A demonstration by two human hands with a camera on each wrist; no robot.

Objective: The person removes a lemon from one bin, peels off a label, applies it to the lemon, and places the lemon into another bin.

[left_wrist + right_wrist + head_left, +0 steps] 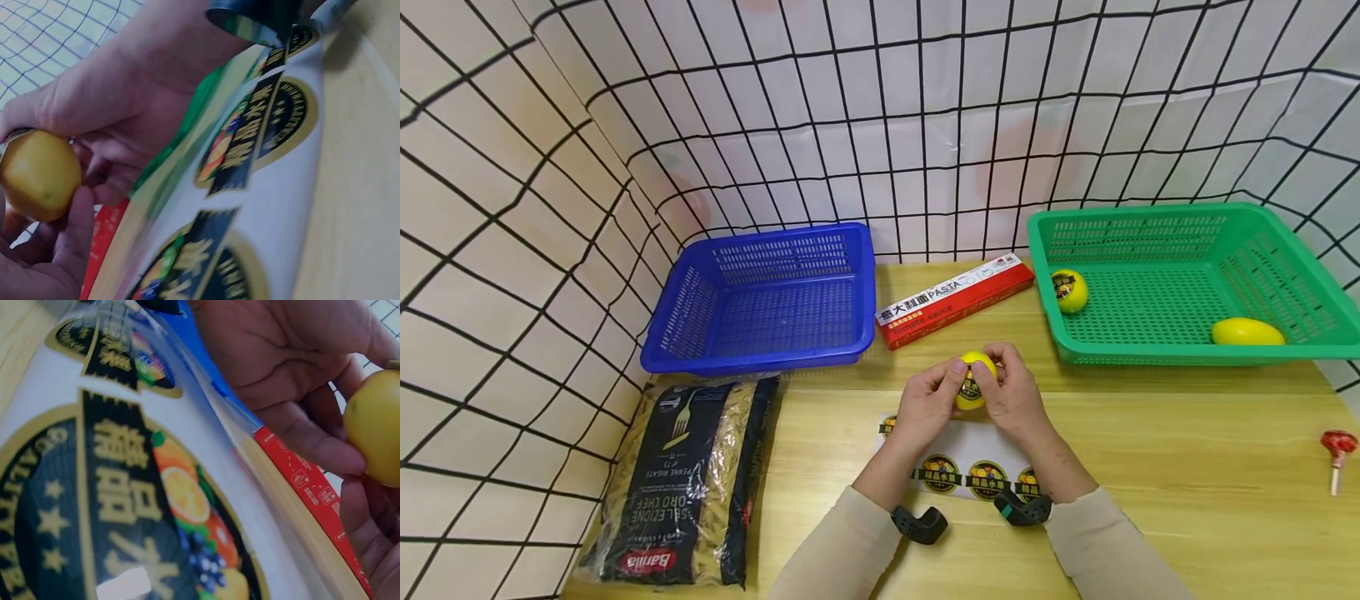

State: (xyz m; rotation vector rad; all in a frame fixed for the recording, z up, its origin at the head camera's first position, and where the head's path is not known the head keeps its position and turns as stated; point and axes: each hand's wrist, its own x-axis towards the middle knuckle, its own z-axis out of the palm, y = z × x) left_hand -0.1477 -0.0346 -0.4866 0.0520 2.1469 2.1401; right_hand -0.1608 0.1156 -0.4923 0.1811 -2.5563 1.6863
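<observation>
A yellow lemon (978,359) is held between both hands above the table, with a black and gold sticker (969,387) on its near side. My left hand (924,406) grips it from the left and my right hand (1019,402) from the right, both thumbs at the sticker. In the left wrist view the fingers curl round the lemon (42,178); the right wrist view shows the lemon (377,428) cut off by the frame edge. Below the hands lies a white sheet of round fruit stickers (958,437), partly covered by the forearms.
A blue basket (760,364) stands at back left. The green basket (1157,350) at back right holds a stickered lemon (1075,293) and another lemon (1247,332). Between them lies a red pasta box (955,300). A penne bag (681,483) lies left, a red lollipop (1339,446) far right.
</observation>
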